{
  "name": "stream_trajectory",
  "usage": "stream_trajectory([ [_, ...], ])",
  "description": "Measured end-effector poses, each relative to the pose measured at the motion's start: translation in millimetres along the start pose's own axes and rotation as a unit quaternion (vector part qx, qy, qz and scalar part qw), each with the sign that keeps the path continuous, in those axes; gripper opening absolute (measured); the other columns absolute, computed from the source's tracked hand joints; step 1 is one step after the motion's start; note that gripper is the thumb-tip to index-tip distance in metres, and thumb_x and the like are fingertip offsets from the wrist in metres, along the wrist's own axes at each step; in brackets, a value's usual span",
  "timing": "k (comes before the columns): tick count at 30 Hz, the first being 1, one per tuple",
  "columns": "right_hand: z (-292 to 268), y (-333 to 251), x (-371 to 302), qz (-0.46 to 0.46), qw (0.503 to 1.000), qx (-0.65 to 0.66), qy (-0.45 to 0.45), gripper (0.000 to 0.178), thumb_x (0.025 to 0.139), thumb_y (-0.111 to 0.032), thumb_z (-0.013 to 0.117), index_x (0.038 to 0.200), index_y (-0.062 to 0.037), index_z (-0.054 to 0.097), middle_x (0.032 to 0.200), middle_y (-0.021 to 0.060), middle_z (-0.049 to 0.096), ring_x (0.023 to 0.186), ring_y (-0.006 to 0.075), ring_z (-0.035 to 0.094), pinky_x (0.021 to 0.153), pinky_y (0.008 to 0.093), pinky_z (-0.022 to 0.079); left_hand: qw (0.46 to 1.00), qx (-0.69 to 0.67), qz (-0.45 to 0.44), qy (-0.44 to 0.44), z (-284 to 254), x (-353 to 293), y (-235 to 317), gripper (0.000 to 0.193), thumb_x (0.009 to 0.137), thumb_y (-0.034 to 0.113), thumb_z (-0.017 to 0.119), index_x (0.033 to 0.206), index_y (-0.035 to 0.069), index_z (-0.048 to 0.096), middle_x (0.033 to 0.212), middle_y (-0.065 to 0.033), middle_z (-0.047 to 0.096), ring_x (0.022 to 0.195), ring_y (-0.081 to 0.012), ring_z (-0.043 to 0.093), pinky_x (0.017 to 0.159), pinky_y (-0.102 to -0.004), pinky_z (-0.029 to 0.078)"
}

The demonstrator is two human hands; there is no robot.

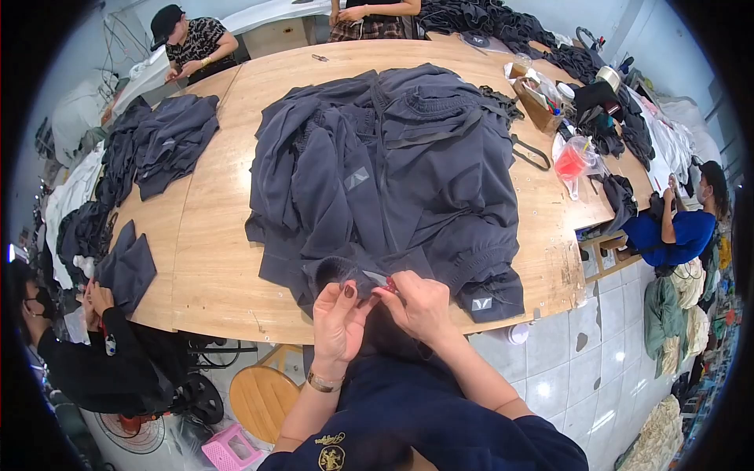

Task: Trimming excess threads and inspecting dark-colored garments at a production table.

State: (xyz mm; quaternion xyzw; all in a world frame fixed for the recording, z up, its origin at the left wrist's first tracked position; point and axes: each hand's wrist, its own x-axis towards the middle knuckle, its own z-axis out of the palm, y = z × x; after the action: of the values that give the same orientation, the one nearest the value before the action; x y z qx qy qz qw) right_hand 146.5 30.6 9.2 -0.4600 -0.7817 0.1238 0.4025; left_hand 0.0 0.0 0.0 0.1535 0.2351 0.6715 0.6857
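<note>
1. Your right hand (418, 308) is gripping a small cutting tool (388, 284) with red on its handle; the fingers are closing around it, and its pale tip is pointing toward your left hand.
2. Your left hand (338, 323) is hovering beside that tip with thumb and fingers bending toward each other; you cannot tell from this view whether cloth is sitting between them.
3. Both hands are working at the near edge of the wooden table (546, 267), against the dark grey garments (448, 177).
4. Those garments are lying in a broad heap, spreading from the middle of the table down to its near edge; a gathered opening (334, 272) is resting just beyond your left fingertips.
5. A black strap (532, 154) is lying right of the heap, while an open box (537, 106) and a red drink (571, 162) are standing toward the table's right edge.
6. More dark cloth (174, 145) is lying toward the left edge, and scissors (320, 57) are resting near the far edge.
</note>
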Motion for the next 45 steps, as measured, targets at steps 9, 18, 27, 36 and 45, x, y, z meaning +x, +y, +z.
stream_trajectory([
  [9, -2, 1, -5, -0.005, 1.000, 0.021, 0.004, 0.027, 0.074, -0.026, 0.072, 0.076, -0.0054, 0.055, 0.062, 0.0063, 0.054, 0.048, 0.0240, 0.053, 0.046, 0.0321, 0.039, 1.000, -0.023, -0.004, 0.010, 6, 0, 2, 0.008, 0.089, 0.014, 0.058, 0.095, 0.011, 0.063, 0.100, -0.0055, 0.065, 0.096, -0.0204, 0.061, 0.089, -0.0417, 0.047],
  [18, 5, -2, -4, 0.011, 0.999, 0.025, 0.021, 0.027, 0.074, -0.026, 0.071, 0.077, -0.0046, 0.056, 0.064, 0.0070, 0.056, 0.051, 0.0249, 0.055, 0.047, 0.0323, 0.041, 1.000, -0.017, -0.003, 0.006, 1, 0, -1, 0.009, 0.089, 0.013, 0.058, 0.096, 0.011, 0.063, 0.101, -0.0055, 0.065, 0.095, -0.0200, 0.060, 0.089, -0.0398, 0.046],
  [27, 10, -1, -4, 0.022, 0.998, 0.038, 0.046, 0.026, 0.078, -0.028, 0.068, 0.073, -0.0065, 0.054, 0.062, 0.0046, 0.055, 0.047, 0.0220, 0.054, 0.044, 0.0293, 0.039, 1.000, -0.015, 0.009, 0.006, 2, 0, -2, 0.009, 0.089, 0.014, 0.058, 0.096, 0.011, 0.064, 0.103, -0.0056, 0.064, 0.099, -0.0205, 0.059, 0.093, -0.0425, 0.044],
  [36, 13, 5, -7, 0.042, 0.996, 0.065, 0.041, 0.025, 0.077, -0.024, 0.070, 0.076, -0.0036, 0.055, 0.062, 0.0088, 0.054, 0.049, 0.0266, 0.054, 0.046, 0.0332, 0.040, 0.999, -0.032, 0.003, -0.009, 2, -1, 0, 0.011, 0.090, 0.015, 0.058, 0.098, 0.011, 0.064, 0.106, -0.0047, 0.063, 0.104, -0.0212, 0.057, 0.096, -0.0451, 0.043],
  [45, 7, 3, -8, -0.035, 0.999, 0.030, 0.015, 0.028, 0.076, -0.033, 0.068, 0.078, -0.0070, 0.057, 0.064, 0.0042, 0.055, 0.051, 0.0209, 0.054, 0.048, 0.0298, 0.037, 0.999, -0.026, -0.010, -0.025, 2, 1, 5, 0.019, 0.092, 0.019, 0.054, 0.108, 0.012, 0.061, 0.113, -0.0050, 0.060, 0.107, -0.0219, 0.054, 0.096, -0.0452, 0.043],
])
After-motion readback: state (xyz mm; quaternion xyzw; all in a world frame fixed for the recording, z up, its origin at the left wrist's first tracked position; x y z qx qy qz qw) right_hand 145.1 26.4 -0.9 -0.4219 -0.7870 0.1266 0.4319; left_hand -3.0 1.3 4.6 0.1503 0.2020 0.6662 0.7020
